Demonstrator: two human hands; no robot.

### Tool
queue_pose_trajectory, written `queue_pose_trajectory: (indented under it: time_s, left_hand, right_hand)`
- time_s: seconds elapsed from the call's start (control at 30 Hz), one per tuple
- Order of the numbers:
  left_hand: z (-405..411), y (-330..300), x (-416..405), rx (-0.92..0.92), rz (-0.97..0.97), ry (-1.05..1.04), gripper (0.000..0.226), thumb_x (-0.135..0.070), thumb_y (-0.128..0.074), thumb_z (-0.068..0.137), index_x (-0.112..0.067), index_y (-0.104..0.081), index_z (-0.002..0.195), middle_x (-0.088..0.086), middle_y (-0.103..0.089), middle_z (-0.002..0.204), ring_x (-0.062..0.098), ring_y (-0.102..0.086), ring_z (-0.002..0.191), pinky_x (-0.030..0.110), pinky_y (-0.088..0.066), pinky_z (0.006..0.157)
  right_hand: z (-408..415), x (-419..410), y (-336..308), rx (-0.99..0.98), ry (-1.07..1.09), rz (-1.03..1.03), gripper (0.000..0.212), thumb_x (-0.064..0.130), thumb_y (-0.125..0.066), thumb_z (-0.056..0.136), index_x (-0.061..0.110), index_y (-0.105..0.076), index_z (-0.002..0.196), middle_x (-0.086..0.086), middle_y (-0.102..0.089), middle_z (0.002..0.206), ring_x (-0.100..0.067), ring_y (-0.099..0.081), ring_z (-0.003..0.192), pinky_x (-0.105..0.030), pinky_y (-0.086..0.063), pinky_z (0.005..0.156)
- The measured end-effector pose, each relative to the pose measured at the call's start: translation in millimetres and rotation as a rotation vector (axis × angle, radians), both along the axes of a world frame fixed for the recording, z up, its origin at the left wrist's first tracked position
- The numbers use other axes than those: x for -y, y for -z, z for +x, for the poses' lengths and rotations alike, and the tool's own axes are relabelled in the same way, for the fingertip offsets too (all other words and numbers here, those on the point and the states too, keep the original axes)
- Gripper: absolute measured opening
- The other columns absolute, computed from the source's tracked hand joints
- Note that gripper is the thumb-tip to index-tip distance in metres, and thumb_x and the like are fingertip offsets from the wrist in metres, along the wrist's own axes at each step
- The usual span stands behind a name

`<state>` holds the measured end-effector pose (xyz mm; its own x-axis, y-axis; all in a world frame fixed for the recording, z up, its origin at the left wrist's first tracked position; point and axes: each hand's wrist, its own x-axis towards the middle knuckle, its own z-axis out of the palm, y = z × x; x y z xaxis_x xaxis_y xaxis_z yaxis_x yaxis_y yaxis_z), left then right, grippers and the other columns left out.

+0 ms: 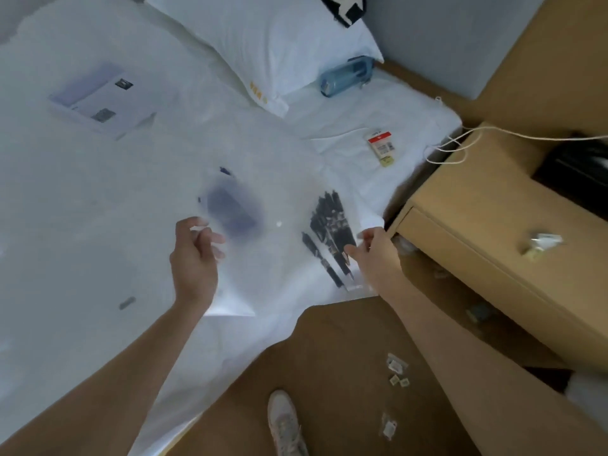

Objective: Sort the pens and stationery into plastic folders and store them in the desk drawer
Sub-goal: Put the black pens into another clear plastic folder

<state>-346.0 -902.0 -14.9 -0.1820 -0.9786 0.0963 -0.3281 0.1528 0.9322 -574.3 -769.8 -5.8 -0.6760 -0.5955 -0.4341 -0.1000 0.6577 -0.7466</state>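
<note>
On the white-sheeted bed (98,225), near its lower corner, both hands are working a big translucent plastic folder (263,205) that's spread flat over the sheet. The left hand (194,258) has its fingers (210,238) loosely curled and pinching the folder's near left edge, thumb up top. The right hand (375,251) is at the folder's right edge, fingers bent and touching the sheet there; too blurry to tell if it's actually gripping anything. A bunch of black pens (330,225) sits fanned out just left of that hand, apparently inside or under the plastic, and a dark blue blurry shape (233,209) shows through the folder beside the left hand. Further up the bed there's a white pillow (273,44), a blue water bottle (347,75), a small red-and-yellow packet (381,146) and a pale printed sheet (98,100). The light wooden bedside cabinet (493,218) stands to the right, with small packets (396,366) scattered on the brown floor (329,340).
</note>
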Motion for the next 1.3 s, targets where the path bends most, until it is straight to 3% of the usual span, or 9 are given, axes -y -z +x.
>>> queue_pose_trajectory:
  time_s: [0.07,0.13,0.27,0.37,0.43,0.5,0.73,1.07,1.3]
  left_hand:
    - [-32.5,-4.6,-22.7,-0.024,0.007,0.054,0.026,0.002,-0.037,0.098,-0.022,-0.046,0.095,0.001,-0.057,0.077,0.001,-0.051,0.053,0.014,-0.042,0.056]
    - [-68.6,-9.3,-49.1,0.005,-0.036,0.138,0.017,-0.006,-0.038,0.1,-0.021,-0.045,0.096,0.0,-0.059,0.079,0.0,-0.055,0.059,0.017,-0.046,0.061]
    - [-143.2,-12.3,-109.4,0.029,-0.065,0.299,0.011,-0.014,-0.039,0.1,-0.023,-0.045,0.099,0.004,-0.065,0.084,0.028,-0.06,0.068,0.044,-0.051,0.07]
    - [-198.7,-15.0,-162.6,0.041,-0.088,0.444,0.01,-0.024,-0.04,0.098,-0.02,-0.045,0.106,-0.001,-0.066,0.083,0.033,-0.061,0.071,0.052,-0.052,0.069]
    - [-232.5,-18.8,-204.1,0.062,-0.078,0.548,0.011,-0.033,-0.04,0.094,-0.028,-0.044,0.102,0.007,-0.066,0.087,0.036,-0.061,0.075,0.054,-0.052,0.07]
    - [-261.7,-22.3,-251.8,0.066,-0.094,0.67,0.005,-0.034,-0.04,0.096,-0.037,-0.042,0.099,0.01,-0.066,0.092,0.034,-0.063,0.078,0.051,-0.053,0.07]
    - [-318.0,-26.3,-424.7,0.042,-0.03,1.125,0.01,-0.023,-0.036,0.102,-0.02,-0.042,0.109,-0.009,-0.064,0.086,0.003,-0.06,0.061,0.027,-0.05,0.063]
    - [-319.5,-21.6,-597.4,0.066,-0.001,1.538,0.01,-0.023,-0.041,0.101,-0.022,-0.046,0.11,-0.005,-0.065,0.087,0.006,-0.06,0.063,0.023,-0.048,0.062]
    - [-306.1,-4.3,-669.3,0.305,-0.219,1.749,0.017,-0.02,-0.042,0.1,-0.013,-0.05,0.114,0.002,-0.067,0.093,0.015,-0.062,0.073,0.032,-0.047,0.068]
  right_hand:
    - [-20.4,-39.8,-4.6,0.022,0.089,-0.011,0.021,0.015,-0.06,0.092,0.013,-0.045,0.106,-0.001,-0.053,0.085,-0.016,-0.056,0.08,-0.025,-0.043,0.071]
    - [-45.0,-83.8,-11.3,0.017,0.182,-0.005,0.018,0.017,-0.058,0.093,0.014,-0.044,0.104,0.003,-0.052,0.084,-0.009,-0.052,0.073,-0.024,-0.043,0.066]
    - [-91.0,-185.9,-18.3,-0.037,0.392,0.005,0.018,0.02,-0.058,0.093,0.014,-0.045,0.103,0.002,-0.05,0.085,-0.008,-0.048,0.068,-0.022,-0.037,0.053]
    - [-109.7,-272.8,-21.9,-0.077,0.562,0.012,0.02,0.02,-0.059,0.092,0.014,-0.045,0.105,0.001,-0.054,0.091,-0.014,-0.053,0.077,-0.027,-0.045,0.066]
    - [-113.0,-332.4,-24.5,-0.107,0.686,-0.001,0.019,0.019,-0.059,0.092,0.016,-0.044,0.105,0.0,-0.056,0.094,-0.016,-0.056,0.082,-0.03,-0.048,0.072]
    - [-109.0,-392.9,-27.3,-0.152,0.806,0.006,0.017,0.017,-0.056,0.093,0.016,-0.043,0.104,0.001,-0.053,0.09,-0.014,-0.053,0.078,-0.027,-0.043,0.068]
    - [-52.4,-571.4,-32.3,-0.218,1.22,0.06,0.016,0.014,-0.057,0.092,0.014,-0.045,0.103,0.001,-0.051,0.082,-0.022,-0.05,0.083,-0.028,-0.035,0.071]
    - [82.1,-687.1,-25.0,-0.313,1.663,0.093,0.017,0.011,-0.063,0.089,0.015,-0.048,0.097,0.0,-0.053,0.081,-0.017,-0.05,0.077,-0.026,-0.033,0.068]
    - [155.6,-712.7,4.4,-0.181,1.783,0.173,0.02,0.017,-0.065,0.088,0.014,-0.048,0.099,0.001,-0.053,0.08,-0.019,-0.051,0.076,-0.026,-0.035,0.061]
